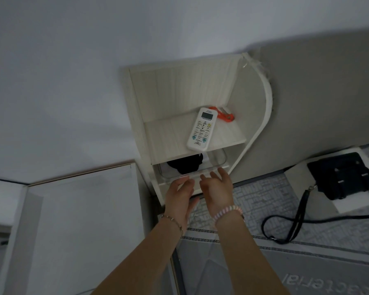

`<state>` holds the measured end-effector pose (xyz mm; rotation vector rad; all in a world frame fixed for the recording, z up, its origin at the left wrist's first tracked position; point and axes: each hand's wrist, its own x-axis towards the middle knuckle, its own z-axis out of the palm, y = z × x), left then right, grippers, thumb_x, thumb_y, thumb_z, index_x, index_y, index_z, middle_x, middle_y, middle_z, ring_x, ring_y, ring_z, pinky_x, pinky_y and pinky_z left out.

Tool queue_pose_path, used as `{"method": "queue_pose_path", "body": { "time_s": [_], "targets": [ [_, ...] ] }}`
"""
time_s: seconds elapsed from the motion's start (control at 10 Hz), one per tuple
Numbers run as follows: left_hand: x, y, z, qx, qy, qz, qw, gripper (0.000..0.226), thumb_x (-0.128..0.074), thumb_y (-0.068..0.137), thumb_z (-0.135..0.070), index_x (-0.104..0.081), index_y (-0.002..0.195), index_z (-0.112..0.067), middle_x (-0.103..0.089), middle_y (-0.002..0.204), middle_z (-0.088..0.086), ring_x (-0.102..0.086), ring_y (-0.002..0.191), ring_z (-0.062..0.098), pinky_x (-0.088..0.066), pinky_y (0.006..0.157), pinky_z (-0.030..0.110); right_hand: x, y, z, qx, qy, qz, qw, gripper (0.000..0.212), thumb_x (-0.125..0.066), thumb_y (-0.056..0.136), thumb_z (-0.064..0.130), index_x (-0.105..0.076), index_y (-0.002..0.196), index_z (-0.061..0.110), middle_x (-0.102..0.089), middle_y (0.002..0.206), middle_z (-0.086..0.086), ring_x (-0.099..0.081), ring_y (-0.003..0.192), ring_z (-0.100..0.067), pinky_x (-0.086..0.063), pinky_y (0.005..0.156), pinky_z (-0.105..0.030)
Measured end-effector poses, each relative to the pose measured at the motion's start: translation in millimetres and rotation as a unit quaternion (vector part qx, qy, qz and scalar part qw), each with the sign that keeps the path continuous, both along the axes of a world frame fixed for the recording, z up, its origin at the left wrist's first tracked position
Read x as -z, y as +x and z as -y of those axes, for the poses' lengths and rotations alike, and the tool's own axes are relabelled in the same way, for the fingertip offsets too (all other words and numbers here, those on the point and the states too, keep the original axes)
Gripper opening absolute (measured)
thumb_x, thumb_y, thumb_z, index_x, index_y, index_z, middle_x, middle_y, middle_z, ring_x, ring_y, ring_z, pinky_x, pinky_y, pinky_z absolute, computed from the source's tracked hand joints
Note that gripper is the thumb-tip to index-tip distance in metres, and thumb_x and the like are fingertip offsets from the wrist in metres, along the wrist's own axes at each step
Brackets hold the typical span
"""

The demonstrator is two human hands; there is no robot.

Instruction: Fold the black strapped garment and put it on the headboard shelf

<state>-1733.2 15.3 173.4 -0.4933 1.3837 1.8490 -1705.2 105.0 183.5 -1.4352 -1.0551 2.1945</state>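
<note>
The black garment (185, 165) lies bunched inside a clear plastic tray (218, 157) on the lower level of the white headboard shelf (168, 137). My left hand (180, 195) and my right hand (216, 191) are side by side just in front of the tray's front rim, fingers spread and pointing at it. Neither hand holds anything. The garment's straps are hidden under the upper shelf board.
A white remote control (201, 128) and an orange object (223, 116) lie on the upper shelf board. On the patterned mattress (264, 201) to the right sits a black bag (345, 175) with a long cord (296, 220), resting on a white box. A white panel (83, 220) stands at the left.
</note>
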Motion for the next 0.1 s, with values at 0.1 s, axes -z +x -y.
{"method": "queue_pose_path", "body": {
  "time_s": [0.1],
  "targets": [
    [-10.3,8.3,1.6,0.041,-0.027,-0.011,0.999,0.049,-0.06,0.099,-0.019,-0.049,0.146,-0.019,-0.056,0.14,0.004,-0.054,0.12,0.019,-0.05,0.093,0.033,-2.8,18.1,0.4,-0.053,0.03,0.031,0.998,0.077,-0.053,0.088,-0.011,-0.023,0.156,0.01,-0.036,0.158,-0.011,-0.046,0.137,-0.027,-0.037,0.115,-0.043]
  ]
}}
